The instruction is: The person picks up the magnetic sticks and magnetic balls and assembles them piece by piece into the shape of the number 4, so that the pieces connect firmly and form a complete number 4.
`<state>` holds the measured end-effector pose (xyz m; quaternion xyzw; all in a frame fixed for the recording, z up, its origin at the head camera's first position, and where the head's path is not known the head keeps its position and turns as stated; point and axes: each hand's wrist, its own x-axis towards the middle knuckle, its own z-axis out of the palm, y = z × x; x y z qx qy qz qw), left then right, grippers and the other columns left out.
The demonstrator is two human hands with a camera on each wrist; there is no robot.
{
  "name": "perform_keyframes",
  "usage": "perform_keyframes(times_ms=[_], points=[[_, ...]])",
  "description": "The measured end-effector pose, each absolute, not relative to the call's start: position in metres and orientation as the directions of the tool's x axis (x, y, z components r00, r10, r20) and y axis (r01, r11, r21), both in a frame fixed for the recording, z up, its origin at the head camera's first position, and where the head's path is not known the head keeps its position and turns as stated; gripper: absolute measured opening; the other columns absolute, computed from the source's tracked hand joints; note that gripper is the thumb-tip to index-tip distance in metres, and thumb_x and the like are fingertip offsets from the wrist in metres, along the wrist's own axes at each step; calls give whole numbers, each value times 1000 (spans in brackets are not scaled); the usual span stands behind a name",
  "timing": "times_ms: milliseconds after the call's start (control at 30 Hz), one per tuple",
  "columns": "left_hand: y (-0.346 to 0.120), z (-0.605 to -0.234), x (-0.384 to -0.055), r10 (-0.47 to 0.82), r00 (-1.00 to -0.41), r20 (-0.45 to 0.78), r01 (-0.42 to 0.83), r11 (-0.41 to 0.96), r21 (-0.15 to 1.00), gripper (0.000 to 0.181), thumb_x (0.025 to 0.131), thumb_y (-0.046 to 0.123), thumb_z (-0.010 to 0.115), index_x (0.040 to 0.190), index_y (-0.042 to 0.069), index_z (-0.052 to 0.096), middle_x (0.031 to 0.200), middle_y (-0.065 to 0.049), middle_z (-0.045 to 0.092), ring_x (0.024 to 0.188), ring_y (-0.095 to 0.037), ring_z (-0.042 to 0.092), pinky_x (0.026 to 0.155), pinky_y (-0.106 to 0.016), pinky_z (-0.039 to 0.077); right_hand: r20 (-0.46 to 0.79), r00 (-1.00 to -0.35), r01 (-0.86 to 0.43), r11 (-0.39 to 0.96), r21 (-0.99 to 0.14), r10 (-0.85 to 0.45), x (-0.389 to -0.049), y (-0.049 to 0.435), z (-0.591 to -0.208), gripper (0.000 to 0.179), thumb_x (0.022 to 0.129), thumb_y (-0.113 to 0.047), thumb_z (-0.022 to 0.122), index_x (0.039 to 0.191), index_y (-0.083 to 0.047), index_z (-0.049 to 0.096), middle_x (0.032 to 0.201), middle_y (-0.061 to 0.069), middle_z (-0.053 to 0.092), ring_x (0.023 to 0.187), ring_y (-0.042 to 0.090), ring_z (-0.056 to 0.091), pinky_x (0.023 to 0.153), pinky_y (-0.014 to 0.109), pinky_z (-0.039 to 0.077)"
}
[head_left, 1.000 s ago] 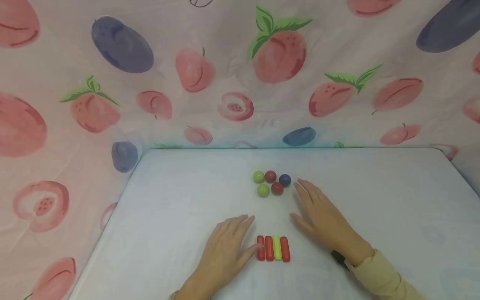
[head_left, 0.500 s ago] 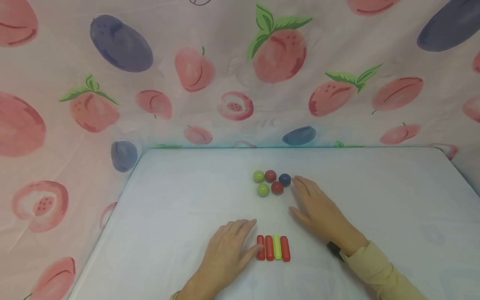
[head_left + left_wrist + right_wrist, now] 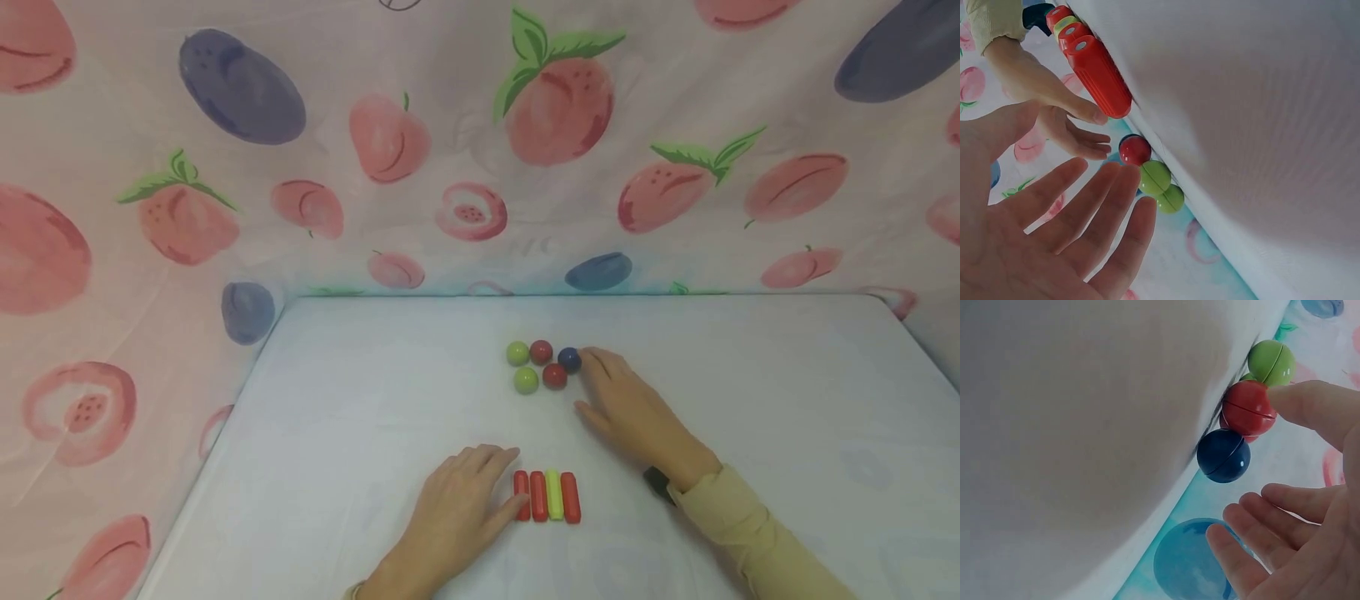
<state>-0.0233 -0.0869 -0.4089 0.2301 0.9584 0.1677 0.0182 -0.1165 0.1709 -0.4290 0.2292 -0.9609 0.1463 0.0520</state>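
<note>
My left hand [image 3: 457,508] is held with fingers extended beside a row of short ridged sticks, its thumb tip over the leftmost red stick [image 3: 521,483]. Another red stick [image 3: 538,497], a yellow-green stick [image 3: 554,495] and a third red stick [image 3: 571,497] stand side by side to the right. Farther back is a cluster of glossy balls: two green balls [image 3: 526,380], two red balls [image 3: 555,376] and a dark blue ball [image 3: 1224,456]. My right hand [image 3: 637,417] has loosely extended fingers, the fingertips right beside the blue ball. Contact there cannot be told; its palm holds nothing.
All the pieces lie on a white-covered table [image 3: 360,400]. A fruit-printed cloth [image 3: 465,100] rises behind the table's far edge and along its left side. A black band [image 3: 658,483] sits at my right wrist, by the beige sleeve [image 3: 735,525].
My right hand has moved slightly left, bringing its fingertips up to the blue ball. The left hand has drawn back a little toward me. Balls and sticks keep their places.
</note>
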Motion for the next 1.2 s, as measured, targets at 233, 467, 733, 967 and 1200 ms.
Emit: perform_keyframes(times_ms=[233,467,733,967,1200], points=[[-86,-409,-23,455,-890,33,437,832,341,49,88,43,73,130,19,63,118,3,68,105,-13,64,90,-33,56,171,-888,-459,847,-270,-426,-126,169,-428,67,91,-22,72,144,3,41,145,21,46,136,35,43,110,49,40],[-84,-413,-24,461,-887,31,441,826,351,49,87,43,74,129,18,64,116,4,69,103,-13,65,88,-32,56,195,-876,-481,832,-278,-441,-133,167,-429,63,92,-18,71,142,5,42,142,22,48,133,36,46,110,49,41],[-83,-416,-24,478,-877,56,465,812,354,48,85,42,76,125,17,66,111,4,70,99,-12,65,85,-29,56,180,-885,-465,836,-292,-429,-140,165,-430,59,93,-14,68,142,6,43,142,23,48,134,37,46,111,50,40],[-81,-417,-25,483,-876,-1,451,818,357,49,85,44,77,126,18,66,113,4,69,99,-12,64,85,-30,56,138,-900,-436,850,-296,-413,-143,164,-428,57,94,-14,65,143,5,43,143,22,48,136,37,45,112,49,39],[-82,-415,-24,503,-864,-36,462,818,342,50,84,42,78,126,17,66,114,4,69,100,-12,64,85,-29,56,121,-904,-427,850,-308,-410,-146,162,-427,55,96,-15,64,143,4,43,143,22,48,136,37,44,112,49,38]])
